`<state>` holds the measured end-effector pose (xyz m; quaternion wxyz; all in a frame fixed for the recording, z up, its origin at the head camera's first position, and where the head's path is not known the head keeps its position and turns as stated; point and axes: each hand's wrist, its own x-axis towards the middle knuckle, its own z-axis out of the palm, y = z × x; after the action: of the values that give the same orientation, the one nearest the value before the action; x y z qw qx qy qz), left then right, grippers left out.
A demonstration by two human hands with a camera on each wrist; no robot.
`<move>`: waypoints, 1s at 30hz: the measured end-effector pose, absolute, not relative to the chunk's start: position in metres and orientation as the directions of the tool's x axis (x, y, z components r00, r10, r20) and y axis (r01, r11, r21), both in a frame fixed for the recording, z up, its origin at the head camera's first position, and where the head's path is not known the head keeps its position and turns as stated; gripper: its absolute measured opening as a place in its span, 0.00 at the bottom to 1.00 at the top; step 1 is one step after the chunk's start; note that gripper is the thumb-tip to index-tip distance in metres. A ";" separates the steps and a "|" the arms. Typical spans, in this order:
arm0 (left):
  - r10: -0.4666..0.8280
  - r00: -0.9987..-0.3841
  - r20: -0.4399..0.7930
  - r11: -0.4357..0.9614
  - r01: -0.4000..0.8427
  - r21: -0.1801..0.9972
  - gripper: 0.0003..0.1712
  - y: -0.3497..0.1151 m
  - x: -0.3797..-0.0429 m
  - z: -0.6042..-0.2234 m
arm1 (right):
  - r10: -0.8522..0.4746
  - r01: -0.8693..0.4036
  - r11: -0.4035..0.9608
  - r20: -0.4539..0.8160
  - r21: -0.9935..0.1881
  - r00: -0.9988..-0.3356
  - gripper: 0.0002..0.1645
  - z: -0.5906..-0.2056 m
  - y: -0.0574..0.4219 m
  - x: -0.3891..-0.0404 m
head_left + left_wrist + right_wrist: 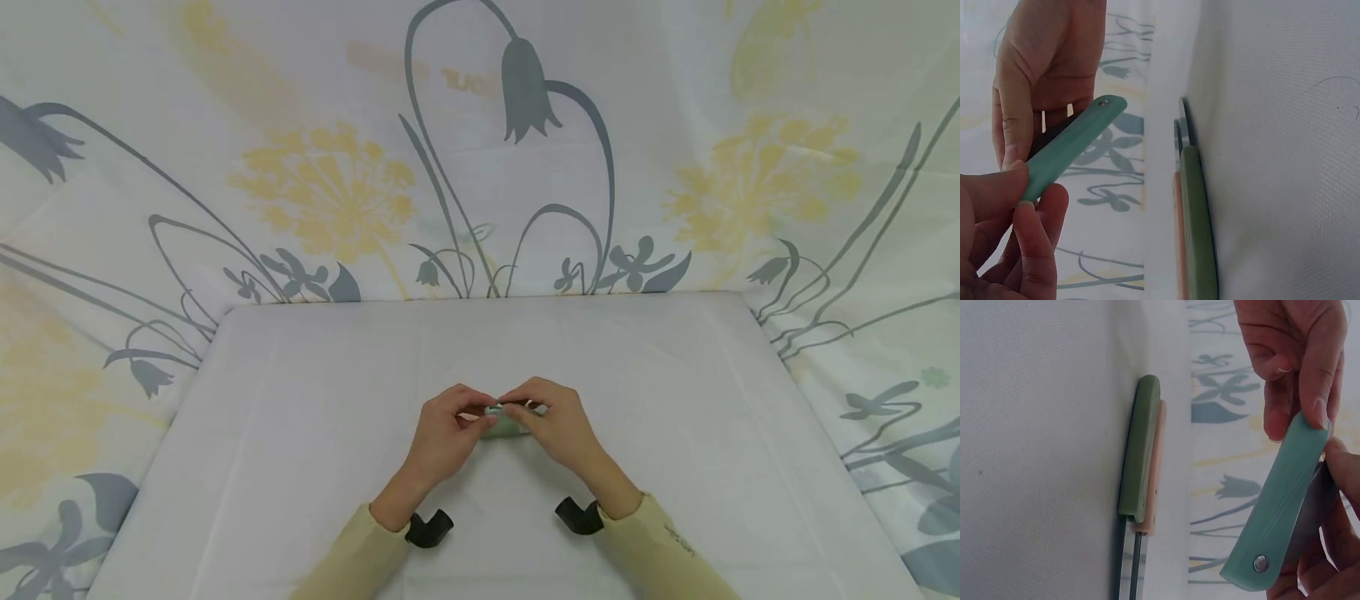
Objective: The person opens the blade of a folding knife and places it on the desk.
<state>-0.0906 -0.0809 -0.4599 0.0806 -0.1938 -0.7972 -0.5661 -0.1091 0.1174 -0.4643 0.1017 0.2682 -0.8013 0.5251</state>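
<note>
A folding knife (1277,509) with a teal handle and a dark blade is held up between both hands, its blade partly out of the handle. My left hand (444,429) pinches one end of the teal handle between thumb and fingers. On the other side, my right hand (557,423) grips the dark blade. The rivet end of the handle points away from the left fingers in the left wrist view. Beneath the hands, a green-handled knife (1199,219) lies on the table against a pink-handled knife (1157,462), both with bare blades showing.
A white cloth covers the table (322,358). Floral curtains (465,167) hang along its back and sides. Black curved pieces (430,529) stick out by both wrists, next to the pale yellow sleeves (660,542).
</note>
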 end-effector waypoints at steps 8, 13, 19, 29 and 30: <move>0.214 -0.916 0.339 0.300 0.392 0.870 0.09 -0.079 -0.092 -0.459 | -0.293 -0.526 0.338 0.444 -0.780 -0.847 0.05 -0.462 0.115 -0.108; 0.195 -0.917 0.349 0.305 0.395 0.867 0.09 -0.080 -0.091 -0.459 | -0.235 -0.486 0.300 0.430 -0.821 -0.872 0.05 -0.460 0.113 -0.105; 0.143 -0.934 0.328 0.291 0.357 0.888 0.08 -0.081 -0.084 -0.444 | -0.138 -0.398 0.287 0.374 -0.871 -0.917 0.05 -0.439 0.112 -0.098; 0.053 -0.953 0.297 0.226 0.301 0.926 0.09 -0.088 -0.094 -0.460 | -0.053 -0.297 0.196 0.292 -0.935 -0.955 0.04 -0.452 0.125 -0.106; 0.042 -0.953 0.300 0.215 0.302 0.929 0.09 -0.089 -0.095 -0.461 | -0.049 -0.274 0.167 0.270 -0.947 -0.962 0.04 -0.452 0.127 -0.106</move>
<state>-0.0945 -0.0892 -0.4608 0.1051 -0.1114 -0.7723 -0.6165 -0.1059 0.1269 -0.4522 0.0882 0.1066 -0.7589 0.6363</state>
